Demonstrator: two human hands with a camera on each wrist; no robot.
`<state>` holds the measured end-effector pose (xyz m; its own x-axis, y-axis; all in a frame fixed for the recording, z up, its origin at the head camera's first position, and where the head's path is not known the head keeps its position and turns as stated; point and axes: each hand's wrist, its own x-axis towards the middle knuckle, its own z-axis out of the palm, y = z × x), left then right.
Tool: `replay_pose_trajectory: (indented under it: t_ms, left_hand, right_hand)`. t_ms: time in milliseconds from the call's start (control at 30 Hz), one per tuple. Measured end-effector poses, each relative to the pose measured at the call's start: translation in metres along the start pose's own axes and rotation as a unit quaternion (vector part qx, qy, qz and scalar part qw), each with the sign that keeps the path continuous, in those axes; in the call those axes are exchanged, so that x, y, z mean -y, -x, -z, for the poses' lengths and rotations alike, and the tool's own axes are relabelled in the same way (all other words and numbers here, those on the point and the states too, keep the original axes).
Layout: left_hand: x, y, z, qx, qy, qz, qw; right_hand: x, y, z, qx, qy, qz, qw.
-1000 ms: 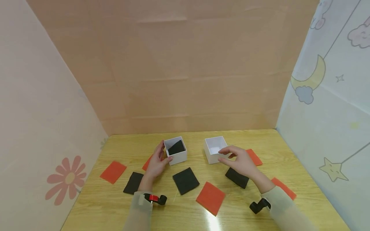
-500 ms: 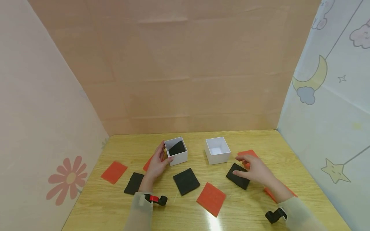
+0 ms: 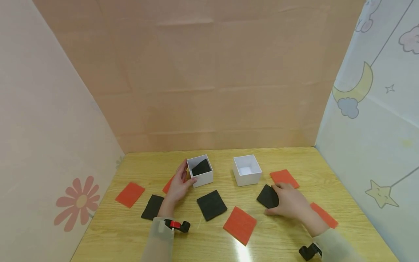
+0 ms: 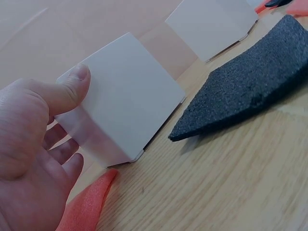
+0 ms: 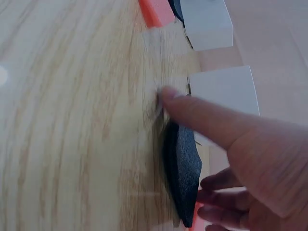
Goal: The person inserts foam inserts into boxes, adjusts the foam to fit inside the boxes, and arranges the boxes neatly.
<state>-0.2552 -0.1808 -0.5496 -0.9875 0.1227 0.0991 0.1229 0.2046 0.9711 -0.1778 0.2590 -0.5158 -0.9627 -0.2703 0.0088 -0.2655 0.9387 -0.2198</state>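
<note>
My left hand (image 3: 176, 187) holds the left white box (image 3: 203, 179), thumb on its front wall (image 4: 120, 91) and fingers along its side. A black foam piece (image 3: 200, 167) leans inside that box. Over a black foam square (image 3: 266, 196) at the right, my right hand (image 3: 292, 203) reaches down with thumb and fingers spread to either side of it. In the right wrist view the thumb is blurred beside the foam (image 5: 185, 168), and no firm grip shows. Part of the square is hidden under the hand.
Another white box (image 3: 247, 179) stands to the right, with nothing seen inside. Red foam squares lie at the left (image 3: 130, 194), front (image 3: 240, 225) and right (image 3: 284, 177); black ones lie at the middle (image 3: 211, 205) and left (image 3: 152, 207). Walls enclose the table's back and sides.
My right hand has moved from the right white box, rightward and toward me, down to the black foam square, its thumb and fingers spreading around it. The left hand stays on its box.
</note>
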Motion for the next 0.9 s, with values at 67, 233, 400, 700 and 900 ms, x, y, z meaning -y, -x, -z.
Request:
replay_pose_trajectory:
  t_ms: [67, 233, 400, 700, 900]
  left_hand:
    - [0.001, -0.001, 0.0, 0.001, -0.001, 0.001, 1.0]
    - [0.001, 0.0, 0.0, 0.0, 0.0, 0.012, 0.9999]
    - [-0.001, 0.0, 0.0, -0.002, 0.002, 0.01, 0.9999]
    - [0.001, 0.0, -0.002, -0.002, 0.001, 0.007, 1.0]
    - [-0.001, 0.0, 0.0, -0.005, 0.004, 0.005, 1.0]
  right_hand:
    - [0.001, 0.001, 0.0, 0.006, 0.01, -0.007, 1.0]
    - [0.007, 0.001, 0.004, 0.029, 0.014, -0.022, 0.999]
    - [0.014, -0.006, 0.01, 0.055, 0.012, -0.033, 0.998]
    - [0.026, -0.015, 0.018, 0.101, 0.012, -0.058, 0.993]
    - [0.032, -0.018, 0.02, 0.105, 0.007, -0.066, 0.992]
